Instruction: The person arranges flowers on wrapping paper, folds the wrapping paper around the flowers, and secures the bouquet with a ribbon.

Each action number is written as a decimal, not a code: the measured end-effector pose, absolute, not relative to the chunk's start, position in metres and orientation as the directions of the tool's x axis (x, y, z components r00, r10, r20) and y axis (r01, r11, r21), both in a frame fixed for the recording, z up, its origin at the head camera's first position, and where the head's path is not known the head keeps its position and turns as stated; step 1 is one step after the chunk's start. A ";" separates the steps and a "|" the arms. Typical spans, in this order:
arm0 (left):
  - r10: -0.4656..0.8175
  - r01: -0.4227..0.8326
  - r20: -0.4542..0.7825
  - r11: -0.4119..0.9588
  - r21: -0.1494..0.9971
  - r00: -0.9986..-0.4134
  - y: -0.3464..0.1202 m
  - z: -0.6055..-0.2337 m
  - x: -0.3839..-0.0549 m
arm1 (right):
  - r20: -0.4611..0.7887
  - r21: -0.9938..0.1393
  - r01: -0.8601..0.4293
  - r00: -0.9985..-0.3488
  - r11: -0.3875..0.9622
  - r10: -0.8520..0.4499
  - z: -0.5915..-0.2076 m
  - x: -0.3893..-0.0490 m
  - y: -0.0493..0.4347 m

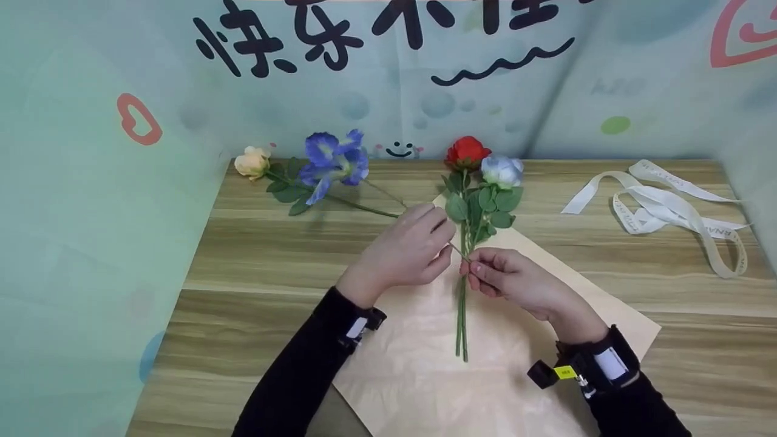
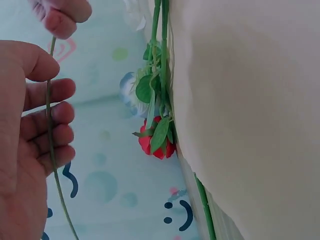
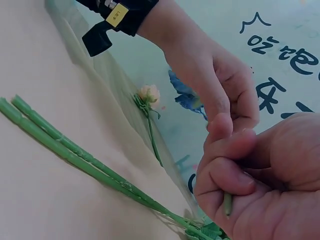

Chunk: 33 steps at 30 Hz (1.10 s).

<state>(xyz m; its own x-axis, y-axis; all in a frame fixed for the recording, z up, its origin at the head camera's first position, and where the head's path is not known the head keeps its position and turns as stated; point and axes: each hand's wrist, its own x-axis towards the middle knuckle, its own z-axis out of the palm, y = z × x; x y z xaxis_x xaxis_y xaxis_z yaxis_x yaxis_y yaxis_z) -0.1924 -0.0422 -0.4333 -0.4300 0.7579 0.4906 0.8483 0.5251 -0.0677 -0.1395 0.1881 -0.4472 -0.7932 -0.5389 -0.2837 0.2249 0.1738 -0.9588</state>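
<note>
The left hand (image 1: 413, 246) curled its fingers and thumb round the thin, green stem (image 2: 61, 195) of the ruffled violet-blue iris (image 1: 337, 162), whose bloom was at 10 o'clock from both hands. The right hand (image 1: 516, 279) pinched the same stem's lower end. Just beside them, 1 red rose (image 1: 467, 152) and 1 round, pale-blue bloom (image 1: 502, 171) pointed toward 12, their 2 green stems (image 1: 461, 321) toward 6, over the tan paper sheet (image 1: 413, 358). The white printed ribbon (image 1: 677, 206) curled at 2 from the right hand, on the wood-grain table (image 1: 243, 255).
</note>
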 end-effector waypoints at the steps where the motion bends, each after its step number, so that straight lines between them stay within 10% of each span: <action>1: 0.719 0.835 0.533 0.549 -0.042 -0.446 -0.042 -0.433 -0.193 | -0.289 -0.957 0.230 -0.796 0.175 -0.532 -0.447 -0.139 0.189; 6: 0.390 0.655 0.606 0.691 0.305 -0.693 -0.041 -0.430 -0.188 | -0.296 -0.955 0.248 -0.802 0.161 -0.519 -0.445 -0.139 0.192; 11: 0.129 0.213 0.170 0.555 0.804 -0.977 -0.039 -0.432 -0.183 | -0.289 -0.957 0.254 -0.770 0.142 -0.569 -0.443 -0.138 0.194; 15: 0.183 -0.053 -0.087 0.182 0.982 -0.979 -0.037 -0.438 -0.186 | -0.291 -0.955 0.260 -0.737 0.141 -0.610 -0.441 -0.135 0.192; 22: 0.249 -0.170 -0.097 -0.291 0.942 -0.964 -0.032 -0.434 -0.188 | -0.310 -0.949 0.272 -0.733 0.156 -0.606 -0.444 -0.130 0.180; 33: 0.309 -0.194 -0.151 -0.115 0.974 -0.939 -0.015 -0.440 -0.189 | -0.303 -0.945 0.150 -0.743 0.292 -0.597 -0.443 -0.131 0.182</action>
<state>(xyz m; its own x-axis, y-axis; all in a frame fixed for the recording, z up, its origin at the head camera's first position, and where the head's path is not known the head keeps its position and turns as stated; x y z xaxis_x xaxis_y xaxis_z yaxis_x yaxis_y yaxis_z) -0.1893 -0.0151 -0.4396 -0.9390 0.3091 -0.1507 -0.1943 -0.1155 0.9741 -0.1311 0.1821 -0.4431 -0.7430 -0.5970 -0.3026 0.1500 0.2921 -0.9446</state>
